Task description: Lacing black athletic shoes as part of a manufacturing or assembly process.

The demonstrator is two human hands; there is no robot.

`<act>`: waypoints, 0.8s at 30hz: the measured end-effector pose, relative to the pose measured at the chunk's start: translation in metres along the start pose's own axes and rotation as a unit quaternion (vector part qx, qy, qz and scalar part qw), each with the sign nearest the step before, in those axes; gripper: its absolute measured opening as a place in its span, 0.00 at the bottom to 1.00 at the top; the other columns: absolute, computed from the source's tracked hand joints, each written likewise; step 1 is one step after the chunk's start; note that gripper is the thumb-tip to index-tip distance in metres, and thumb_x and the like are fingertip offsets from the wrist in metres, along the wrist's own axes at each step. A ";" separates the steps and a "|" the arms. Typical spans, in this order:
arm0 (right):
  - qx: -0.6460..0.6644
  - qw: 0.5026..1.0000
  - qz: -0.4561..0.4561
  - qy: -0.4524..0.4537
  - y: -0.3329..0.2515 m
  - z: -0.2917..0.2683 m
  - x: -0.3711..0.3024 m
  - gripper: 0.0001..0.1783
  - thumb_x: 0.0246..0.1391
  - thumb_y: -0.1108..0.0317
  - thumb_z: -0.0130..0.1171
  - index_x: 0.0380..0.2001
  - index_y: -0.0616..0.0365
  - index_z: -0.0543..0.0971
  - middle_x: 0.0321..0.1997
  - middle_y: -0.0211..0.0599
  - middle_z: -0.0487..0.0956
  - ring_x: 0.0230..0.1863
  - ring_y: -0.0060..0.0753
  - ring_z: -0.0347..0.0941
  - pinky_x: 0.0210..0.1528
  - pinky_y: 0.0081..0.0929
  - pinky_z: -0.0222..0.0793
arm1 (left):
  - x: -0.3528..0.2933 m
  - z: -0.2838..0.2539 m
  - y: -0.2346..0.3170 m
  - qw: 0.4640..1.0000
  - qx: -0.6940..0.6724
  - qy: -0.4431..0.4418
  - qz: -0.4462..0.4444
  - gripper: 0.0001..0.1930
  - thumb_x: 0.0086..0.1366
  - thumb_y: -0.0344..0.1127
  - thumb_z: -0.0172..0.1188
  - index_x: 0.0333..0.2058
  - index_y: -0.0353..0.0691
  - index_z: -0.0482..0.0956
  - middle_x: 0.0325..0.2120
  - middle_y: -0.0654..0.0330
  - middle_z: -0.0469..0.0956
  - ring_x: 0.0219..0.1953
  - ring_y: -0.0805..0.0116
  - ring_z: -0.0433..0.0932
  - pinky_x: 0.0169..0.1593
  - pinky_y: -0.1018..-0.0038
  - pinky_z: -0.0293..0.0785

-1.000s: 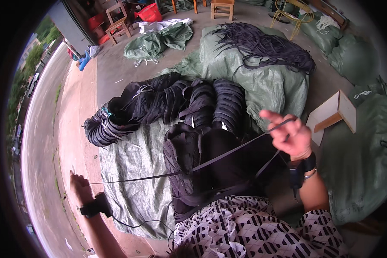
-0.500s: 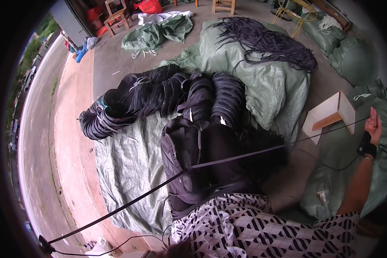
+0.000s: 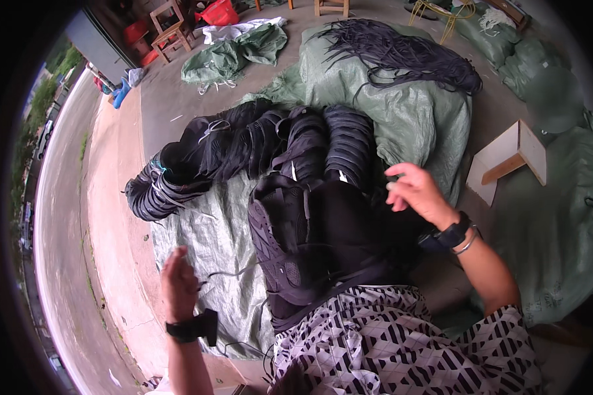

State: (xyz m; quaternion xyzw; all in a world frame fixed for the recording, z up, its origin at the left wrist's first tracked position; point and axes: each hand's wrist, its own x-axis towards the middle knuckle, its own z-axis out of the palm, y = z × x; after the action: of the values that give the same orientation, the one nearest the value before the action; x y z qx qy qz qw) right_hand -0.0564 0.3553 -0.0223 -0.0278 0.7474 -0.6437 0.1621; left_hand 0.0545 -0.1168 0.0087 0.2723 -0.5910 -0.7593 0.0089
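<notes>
This looks like a small ground-level footwear workshop, its concrete floor [image 3: 168, 99] open on the left toward a road [image 3: 62, 230]. Long stacks of nested black shoe uppers [image 3: 348, 145], a heap of dark flat strips [image 3: 408, 56] and green woven plastic sacks [image 3: 534, 243] show it.

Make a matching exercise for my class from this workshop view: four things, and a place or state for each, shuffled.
1. Single black shoe upper
2. Heap of dark strips
3. Right hand
4. Wooden chair

A. Toward the picture's upper left
B. Silver bangle on its wrist
C. On the person's lap
D. On a green sack

Pairs: 1-C, 2-D, 3-B, 4-A
</notes>
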 end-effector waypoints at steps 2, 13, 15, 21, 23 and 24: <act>-0.029 0.995 -0.065 -0.067 -0.008 0.069 0.003 0.13 0.56 0.76 0.50 0.45 0.63 0.69 0.25 0.38 0.79 0.24 0.25 0.77 0.29 0.21 0.73 | -0.010 0.095 -0.023 0.993 0.032 -0.095 -0.057 0.12 0.67 0.39 0.52 0.39 0.38 0.77 0.10 0.75 0.59 0.10 0.85 0.53 0.15 0.84 0.49; -0.099 0.983 0.065 -0.138 -0.001 0.140 -0.025 0.05 0.55 0.73 0.54 0.31 0.65 0.75 0.22 0.35 0.77 0.15 0.21 0.72 0.18 0.21 0.68 | 0.007 0.179 -0.033 0.665 0.655 -0.307 0.186 0.11 0.56 0.38 0.53 0.30 0.39 0.81 0.26 0.48 0.78 0.33 0.45 0.78 0.38 0.57 0.74; -0.085 0.987 0.051 -0.129 0.003 0.142 -0.027 0.05 0.55 0.73 0.54 0.31 0.65 0.75 0.23 0.35 0.77 0.15 0.21 0.72 0.18 0.21 0.68 | 0.016 0.178 -0.035 0.658 0.653 -0.327 0.181 0.10 0.55 0.36 0.54 0.28 0.38 0.81 0.26 0.47 0.78 0.33 0.45 0.78 0.39 0.59 0.75; -0.085 0.993 0.025 -0.078 0.007 0.153 -0.028 0.07 0.55 0.72 0.55 0.31 0.66 0.73 0.19 0.39 0.75 0.14 0.28 0.73 0.17 0.26 0.68 | 0.019 0.175 -0.032 0.688 0.614 -0.354 0.152 0.09 0.52 0.35 0.55 0.26 0.37 0.81 0.24 0.46 0.77 0.32 0.46 0.77 0.38 0.60 0.75; -0.113 0.989 0.051 -0.085 0.002 0.151 -0.028 0.07 0.55 0.71 0.55 0.31 0.66 0.73 0.20 0.41 0.75 0.14 0.28 0.73 0.17 0.27 0.68 | 0.019 0.173 -0.033 0.704 0.594 -0.364 0.139 0.08 0.52 0.35 0.56 0.26 0.37 0.81 0.23 0.47 0.78 0.31 0.46 0.78 0.38 0.60 0.75; -0.116 0.988 0.050 -0.086 0.005 0.152 -0.029 0.07 0.55 0.71 0.55 0.31 0.66 0.73 0.20 0.41 0.75 0.14 0.28 0.73 0.17 0.27 0.68 | 0.020 0.170 -0.038 0.705 0.593 -0.363 0.140 0.08 0.52 0.35 0.56 0.26 0.37 0.81 0.23 0.47 0.78 0.31 0.46 0.78 0.38 0.60 0.75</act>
State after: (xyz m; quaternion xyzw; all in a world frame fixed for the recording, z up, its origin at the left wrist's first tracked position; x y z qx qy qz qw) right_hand 0.0139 0.2182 -0.0389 -0.0640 0.8005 -0.5392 0.2537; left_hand -0.0230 0.0398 -0.0081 -0.1612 -0.9082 -0.2828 -0.2631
